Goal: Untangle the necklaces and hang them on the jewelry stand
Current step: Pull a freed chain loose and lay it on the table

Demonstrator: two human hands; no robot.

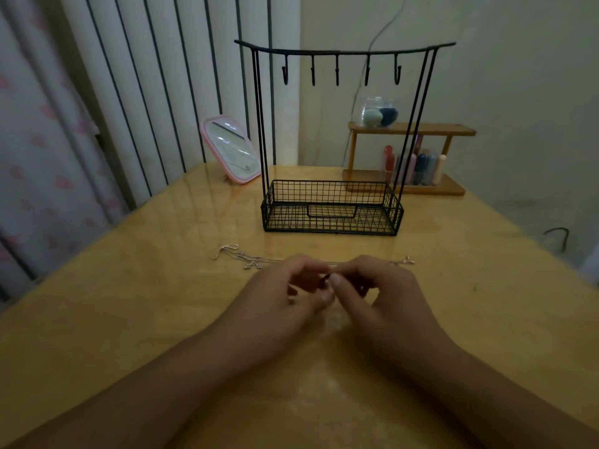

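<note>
Head view: thin silvery necklaces (259,260) are seen lying in a stretched, tangled line across the counter (129,303), between the jewelry stand (334,202) and the two hands. The chains are very fine and pale; small loops and clasp-like pieces are gathered at the left end, and another small cluster is seen at the right end. How many chains there are cannot be told. The middle of the line is hidden behind the hands.

The left hand (285,296) and the right hand (379,293) are brought together just in front of the chains, knuckles up. The fingers of both hands are curled, and the thumb and forefinger tips are pinched together on a small dark bit where the hands meet, which appears to be part of the necklaces, though it is too small to be made out clearly.

The jewelry stand is made of black wire: a shallow rectangular mesh basket at the bottom, slim uprights at each side, and a gently curved top bar from which five bare hooks are hung. The counter is a glossy, yellowish wood-toned surface on which reflections are shown. A pink-framed mirror (231,150) is propped tilted behind the stand to the left. A small wooden shelf (411,131) is set to the right rear, with a clear jar (377,111) on top and coloured tubes beneath.
</note>
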